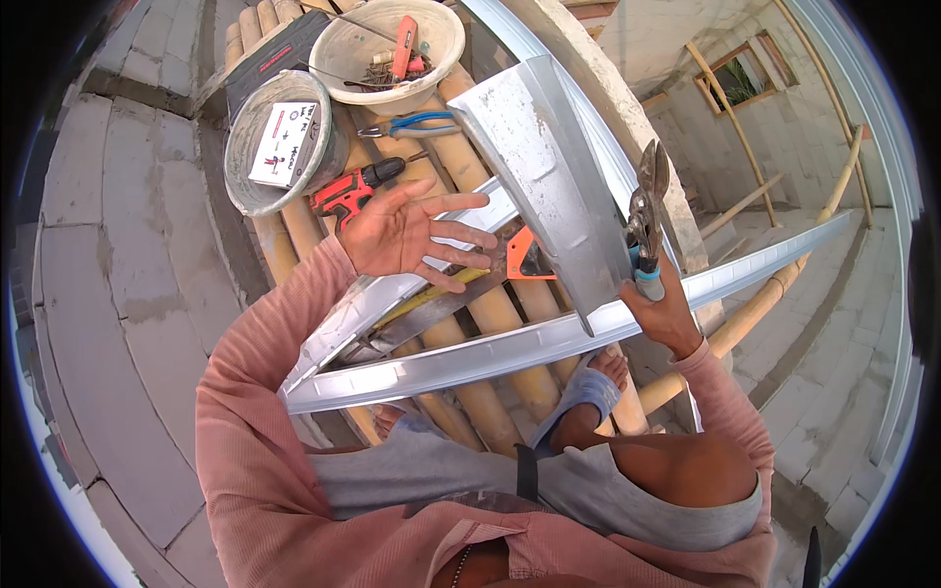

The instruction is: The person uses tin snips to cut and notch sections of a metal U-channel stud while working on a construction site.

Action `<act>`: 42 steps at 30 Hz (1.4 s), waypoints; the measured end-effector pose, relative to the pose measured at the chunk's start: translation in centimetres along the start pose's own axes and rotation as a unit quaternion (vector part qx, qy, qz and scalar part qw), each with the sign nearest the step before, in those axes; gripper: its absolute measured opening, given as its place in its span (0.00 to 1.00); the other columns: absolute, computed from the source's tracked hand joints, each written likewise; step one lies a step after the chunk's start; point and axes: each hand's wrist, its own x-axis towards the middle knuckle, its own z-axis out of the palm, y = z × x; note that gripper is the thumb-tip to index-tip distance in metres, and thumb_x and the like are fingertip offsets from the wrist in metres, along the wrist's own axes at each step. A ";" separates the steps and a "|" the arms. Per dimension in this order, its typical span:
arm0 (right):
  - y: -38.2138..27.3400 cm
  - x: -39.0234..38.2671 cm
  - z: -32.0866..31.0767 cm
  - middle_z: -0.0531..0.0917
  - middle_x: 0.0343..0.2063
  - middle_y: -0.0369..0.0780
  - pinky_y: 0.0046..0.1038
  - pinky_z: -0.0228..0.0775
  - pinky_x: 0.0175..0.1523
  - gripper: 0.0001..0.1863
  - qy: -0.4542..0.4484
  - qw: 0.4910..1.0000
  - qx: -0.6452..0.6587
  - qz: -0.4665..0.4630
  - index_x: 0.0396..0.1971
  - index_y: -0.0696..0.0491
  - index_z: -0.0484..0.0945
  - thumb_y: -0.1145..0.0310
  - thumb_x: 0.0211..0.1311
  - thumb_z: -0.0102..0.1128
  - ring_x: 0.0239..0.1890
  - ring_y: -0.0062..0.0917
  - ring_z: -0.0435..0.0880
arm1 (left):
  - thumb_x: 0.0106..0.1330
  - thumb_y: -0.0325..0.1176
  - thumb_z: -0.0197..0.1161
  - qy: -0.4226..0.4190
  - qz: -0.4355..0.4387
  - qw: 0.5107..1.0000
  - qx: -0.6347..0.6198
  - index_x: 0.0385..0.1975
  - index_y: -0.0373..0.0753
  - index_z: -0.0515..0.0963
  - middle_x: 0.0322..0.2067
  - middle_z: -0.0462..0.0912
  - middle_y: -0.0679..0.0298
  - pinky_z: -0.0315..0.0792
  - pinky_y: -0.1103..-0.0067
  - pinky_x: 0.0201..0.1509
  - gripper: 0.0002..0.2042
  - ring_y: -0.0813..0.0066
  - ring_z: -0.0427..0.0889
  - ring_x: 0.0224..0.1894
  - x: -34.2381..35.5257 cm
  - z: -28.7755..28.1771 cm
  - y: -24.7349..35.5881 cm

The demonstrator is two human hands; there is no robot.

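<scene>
My left hand (pixel 402 235) is open, palm up and fingers spread, with nothing in it. Closed around the blue-grey grips of a pair of tin snips (pixel 646 211) is my right hand (pixel 665 309); the blades point up and away from me. Just left of the snips, a short silver metal channel (pixel 539 157) stands tilted; whether my right fingers also touch it is hidden. A long metal channel (pixel 451 355) lies crosswise below both hands. Next to my left fingers is a handsaw's orange handle (pixel 522 255).
Bamboo poles (pixel 490 412) form the platform under my feet. Beyond my left hand lie a red cordless drill (pixel 343 196), blue-handled pliers (pixel 417 124), a grey bucket (pixel 235 162) with a white box (pixel 284 145), a pale basin (pixel 446 44) of small parts, and a dark case (pixel 274 64).
</scene>
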 end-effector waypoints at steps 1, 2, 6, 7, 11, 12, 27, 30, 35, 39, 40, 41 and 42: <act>-0.2 0.3 -1.1 0.78 0.48 0.49 0.36 0.71 0.59 0.36 -0.008 0.993 -0.084 -0.085 0.65 0.61 0.65 0.78 0.53 0.65 0.49 0.39 0.79 | 0.74 0.66 0.44 -0.040 -0.028 0.999 -0.015 0.79 0.44 0.56 0.72 0.67 0.47 0.67 0.47 0.71 0.41 0.51 0.69 0.72 -0.8 -1.3 1.1; -0.4 0.6 -2.1 0.76 0.51 0.50 0.38 0.70 0.60 0.38 -0.015 0.971 -0.165 -0.170 0.64 0.61 0.65 0.79 0.50 0.68 0.52 0.45 0.78 | 0.72 0.74 0.38 -0.080 -0.055 0.995 -0.028 0.78 0.42 0.59 0.70 0.70 0.46 0.69 0.45 0.69 0.46 0.51 0.72 0.70 -1.3 -1.7 1.7; -1.5 2.0 -4.8 0.75 0.54 0.50 0.43 0.68 0.63 0.41 -0.127 0.941 -0.237 -0.205 0.62 0.59 0.66 0.79 0.44 0.73 0.57 0.50 0.75 | 0.65 0.83 0.36 0.038 -0.178 0.983 0.036 0.77 0.34 0.55 0.71 0.68 0.44 0.69 0.58 0.72 0.57 0.55 0.73 0.70 -0.4 0.4 0.7; -2.0 2.3 -4.7 0.75 0.53 0.49 0.43 0.67 0.63 0.42 -0.163 0.917 -0.281 -0.232 0.62 0.59 0.67 0.78 0.41 0.74 0.58 0.49 0.74 | 0.64 0.84 0.35 0.018 -0.235 0.969 0.081 0.77 0.32 0.55 0.71 0.68 0.46 0.70 0.61 0.72 0.58 0.58 0.73 0.69 0.2 0.5 -0.2; -2.2 3.0 -4.1 0.75 0.54 0.48 0.42 0.65 0.66 0.43 -0.235 0.873 -0.334 -0.268 0.59 0.58 0.69 0.78 0.35 0.75 0.59 0.46 0.73 | 0.75 0.72 0.38 -0.080 -0.295 0.884 0.354 0.77 0.30 0.55 0.70 0.69 0.49 0.65 0.70 0.74 0.48 0.61 0.73 0.68 1.8 1.0 -1.9; -2.1 3.0 -3.9 0.75 0.54 0.48 0.42 0.65 0.66 0.43 -0.239 0.876 -0.332 -0.255 0.59 0.58 0.69 0.78 0.35 0.75 0.59 0.46 0.73 | 0.77 0.68 0.41 -0.111 -0.276 0.846 0.443 0.77 0.29 0.55 0.70 0.69 0.49 0.64 0.70 0.74 0.45 0.61 0.73 0.68 2.0 1.5 -2.4; -3.7 0.6 -6.1 0.72 0.66 0.46 0.38 0.52 0.78 0.52 -0.116 0.988 -0.041 0.097 0.76 0.56 0.55 0.64 0.50 0.73 0.71 0.36 0.68 | 0.67 0.52 0.62 0.152 -0.080 0.983 0.069 0.67 0.30 0.66 0.49 0.81 0.47 0.80 0.63 0.58 0.36 0.54 0.87 0.49 -0.2 -1.0 -3.7; -1.7 -1.4 -3.8 0.80 0.57 0.43 0.33 0.59 0.73 0.52 -0.205 0.928 0.130 0.283 0.76 0.57 0.57 0.63 0.51 0.72 0.64 0.31 0.75 | 0.64 0.52 0.63 0.115 -0.044 0.991 0.053 0.68 0.31 0.66 0.48 0.81 0.47 0.80 0.65 0.54 0.38 0.55 0.87 0.46 0.6 -1.0 -2.9; -1.5 -2.4 -1.2 0.81 0.44 0.38 0.28 0.67 0.63 0.34 -0.309 0.880 0.186 0.308 0.62 0.56 0.71 0.60 0.57 0.70 0.51 0.24 0.79 | 0.62 0.51 0.64 0.083 -0.067 0.993 0.055 0.67 0.31 0.67 0.46 0.82 0.49 0.82 0.66 0.49 0.38 0.57 0.87 0.42 1.9 -0.3 -3.1; -2.2 -2.1 -0.5 0.81 0.49 0.38 0.29 0.67 0.64 0.31 -0.329 0.883 0.162 0.293 0.59 0.54 0.74 0.57 0.58 0.71 0.54 0.25 0.78 | 0.64 0.50 0.63 0.109 -0.125 0.981 0.098 0.63 0.30 0.70 0.45 0.82 0.50 0.82 0.66 0.49 0.34 0.58 0.87 0.43 2.1 -1.1 -4.2; -2.0 -2.0 -0.5 0.81 0.49 0.38 0.29 0.67 0.64 0.31 -0.329 0.882 0.163 0.294 0.59 0.54 0.74 0.57 0.58 0.71 0.54 0.25 0.78 | 0.64 0.50 0.63 0.112 -0.151 0.976 0.114 0.61 0.30 0.71 0.44 0.82 0.50 0.82 0.67 0.49 0.33 0.59 0.87 0.43 2.0 -1.3 -4.3; -1.6 -2.1 -0.5 0.82 0.48 0.39 0.28 0.68 0.61 0.34 -0.331 0.887 0.151 0.286 0.64 0.56 0.70 0.57 0.60 0.69 0.51 0.24 0.79 | 0.64 0.50 0.63 0.110 -0.152 0.976 0.114 0.61 0.30 0.71 0.44 0.82 0.50 0.82 0.67 0.49 0.33 0.59 0.87 0.43 2.1 -1.4 -4.5; -1.4 -2.1 -0.5 0.83 0.46 0.40 0.27 0.70 0.59 0.38 -0.332 0.891 0.139 0.277 0.68 0.58 0.67 0.57 0.61 0.66 0.48 0.23 0.81 | 0.65 0.50 0.62 0.116 -0.159 0.971 0.133 0.61 0.30 0.72 0.44 0.83 0.51 0.82 0.67 0.49 0.32 0.60 0.87 0.43 2.0 -1.5 -4.6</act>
